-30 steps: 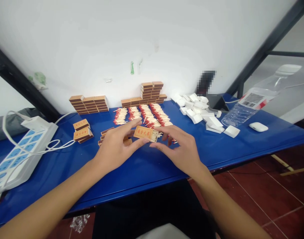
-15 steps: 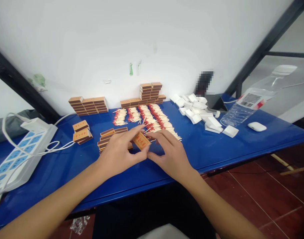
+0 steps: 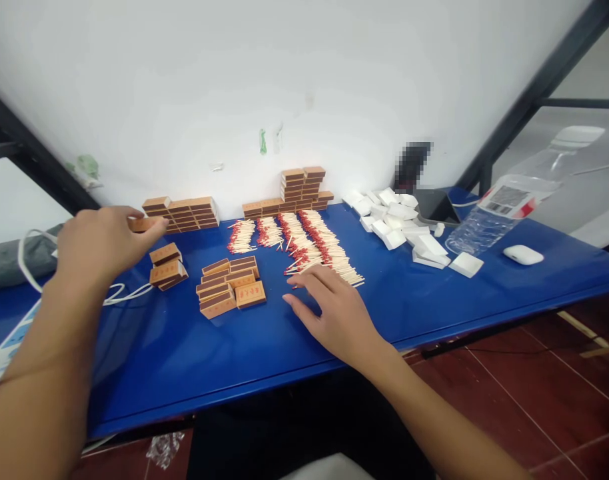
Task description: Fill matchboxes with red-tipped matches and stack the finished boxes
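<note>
Lightly, a matchbox (image 3: pixel 141 224) is pinched in the left hand (image 3: pixel 95 241); likely crushable, best held by its edges. Right hand (image 3: pixel 342 320): fingers parted, nothing held.

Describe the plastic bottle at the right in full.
The bottle looks like clear, thin plastic, with a ribbed lower body, a white cap in place and a label bearing a barcode and red patches. Its base rests on the blue table, near a smooth white case. It appears slanted, perhaps from lens distortion. Neither the left hand nor the right hand touches it.
</note>
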Demonstrator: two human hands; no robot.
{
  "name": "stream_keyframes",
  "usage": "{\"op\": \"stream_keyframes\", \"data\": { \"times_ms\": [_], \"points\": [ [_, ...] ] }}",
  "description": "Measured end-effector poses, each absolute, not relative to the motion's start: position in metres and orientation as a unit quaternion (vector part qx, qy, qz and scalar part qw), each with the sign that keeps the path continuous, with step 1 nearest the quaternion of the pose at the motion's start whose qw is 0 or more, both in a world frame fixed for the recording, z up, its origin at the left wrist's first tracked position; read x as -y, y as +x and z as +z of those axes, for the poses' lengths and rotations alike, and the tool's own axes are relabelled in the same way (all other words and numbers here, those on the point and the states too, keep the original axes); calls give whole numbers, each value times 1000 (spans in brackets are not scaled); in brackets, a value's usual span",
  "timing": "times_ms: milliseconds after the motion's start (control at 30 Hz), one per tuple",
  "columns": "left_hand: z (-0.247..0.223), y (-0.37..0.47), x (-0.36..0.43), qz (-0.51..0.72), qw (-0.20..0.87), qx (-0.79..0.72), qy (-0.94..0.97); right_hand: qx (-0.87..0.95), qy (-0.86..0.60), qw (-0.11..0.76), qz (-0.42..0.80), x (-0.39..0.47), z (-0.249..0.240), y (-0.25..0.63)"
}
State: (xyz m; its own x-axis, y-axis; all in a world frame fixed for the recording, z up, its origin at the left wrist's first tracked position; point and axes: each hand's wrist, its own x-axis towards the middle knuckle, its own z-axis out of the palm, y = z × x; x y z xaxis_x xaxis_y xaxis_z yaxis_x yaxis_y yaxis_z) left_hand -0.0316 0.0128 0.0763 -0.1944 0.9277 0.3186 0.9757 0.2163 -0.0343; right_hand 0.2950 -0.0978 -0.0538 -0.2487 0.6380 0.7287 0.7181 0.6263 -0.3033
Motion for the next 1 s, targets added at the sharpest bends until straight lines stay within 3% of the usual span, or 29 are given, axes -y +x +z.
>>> {"op": "stream_keyframes", "data": {
  "times_ms": [400, 667, 900, 1000],
  "points": [
    [49, -56, -34, -4, 73, 755, -652, 795, -430, 426, -40, 94, -54, 298],
    [48, -56, -37, 20, 97, 739, -666, 798, -431, 419, -37, 95, -54, 299],
    [45, -64, -41, -21, 92, 732, -675, 798, -433, 419, -30, 95, -54, 299],
    [42, -75, -46, -93, 63, 710, -695, 797, -434, 420, -31, 94, -54, 300]
  ]
}}
